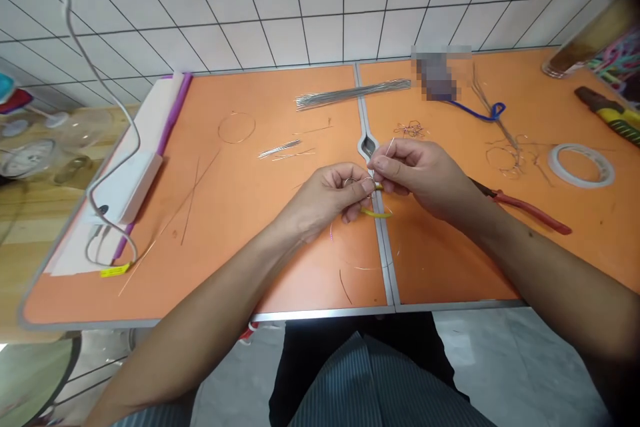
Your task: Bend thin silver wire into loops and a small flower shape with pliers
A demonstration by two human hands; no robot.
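Over the metal seam of the orange table, my left hand (343, 195) and my right hand (413, 167) meet, fingertips almost touching. Both are closed in a pinch on thin wire (391, 145), whose end sticks up by the right fingertips. Small wire loops show at the left fingers. A curved yellow piece (377, 214) pokes out below the left fingers; how it joins the wire is hidden. Below the hands, a fine strand (365, 268) curves across the tabletop. Red-handled pliers (535, 210) lie partly behind my right forearm.
A wire bundle (350, 95) lies at the back, with short wire pieces (279, 149) nearer. To the right are a tape roll (556, 167), tangled wire (510, 157) and a yellow-black tool (613, 115). A white box with a cable (133, 190) sits left.
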